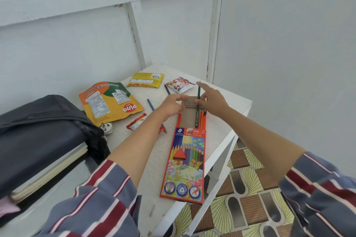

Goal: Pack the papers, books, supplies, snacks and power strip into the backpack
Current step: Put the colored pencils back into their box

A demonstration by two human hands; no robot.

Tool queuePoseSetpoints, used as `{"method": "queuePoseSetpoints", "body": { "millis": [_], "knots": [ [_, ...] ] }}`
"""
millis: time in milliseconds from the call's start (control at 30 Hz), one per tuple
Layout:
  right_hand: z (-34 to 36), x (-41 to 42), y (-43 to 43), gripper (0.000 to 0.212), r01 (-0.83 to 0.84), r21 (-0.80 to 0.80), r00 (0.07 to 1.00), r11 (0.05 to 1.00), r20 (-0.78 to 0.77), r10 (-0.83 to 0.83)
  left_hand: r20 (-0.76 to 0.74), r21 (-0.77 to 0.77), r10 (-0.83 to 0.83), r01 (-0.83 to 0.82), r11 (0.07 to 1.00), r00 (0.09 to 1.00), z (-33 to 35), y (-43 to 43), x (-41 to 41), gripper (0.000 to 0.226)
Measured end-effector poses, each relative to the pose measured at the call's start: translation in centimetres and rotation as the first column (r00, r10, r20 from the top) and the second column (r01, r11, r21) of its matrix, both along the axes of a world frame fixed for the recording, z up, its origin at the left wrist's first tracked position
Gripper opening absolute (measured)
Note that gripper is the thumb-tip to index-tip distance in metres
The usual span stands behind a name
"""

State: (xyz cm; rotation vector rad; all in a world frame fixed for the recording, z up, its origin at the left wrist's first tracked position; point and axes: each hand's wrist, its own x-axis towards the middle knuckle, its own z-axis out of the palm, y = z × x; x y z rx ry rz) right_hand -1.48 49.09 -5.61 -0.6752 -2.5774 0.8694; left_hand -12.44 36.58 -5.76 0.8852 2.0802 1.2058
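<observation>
On the white table (227,121), near the middle, lies the pencil box (185,161). Its brown card tray (187,119) sticks out at 12 o'clock. The left hand (171,105) pinches the tray's far end. The right hand (213,100) pinches a green pencil (198,109) over the tray, with one finger straight. The pencil looks thin, hard and light, so a hold near its middle seems best. The box is flat, smooth card and might bend, so hold its long sides. At 9 o'clock sits the soft, dark backpack (38,127). Shiny, crinkly snack bags (109,102) lie at 11 o'clock.
</observation>
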Motion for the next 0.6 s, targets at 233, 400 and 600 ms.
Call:
{"method": "queuePoseSetpoints", "body": {
  "millis": [233,400,600],
  "knots": [
    [-1.0,-0.1,-0.2,0.052,-0.135,0.178,0.964,0.975,0.253,0.087,-0.039,-0.048,-0.024,0.022,0.999,0.999,0.1,0.1,-0.1,0.051],
    [-0.2,0.2,-0.1,0.048,-0.263,0.162,0.907,0.951,0.377,0.186,-0.031,-0.047,-0.020,0.019,0.999,0.999,0.0,0.1,-0.1,0.047],
    [0.7,0.6,0.1,0.027,-0.299,0.142,0.877,0.944,0.430,0.213,-0.021,-0.046,-0.009,0.008,0.999,1.000,0.1,0.1,-0.1,0.047]
  ]
}}
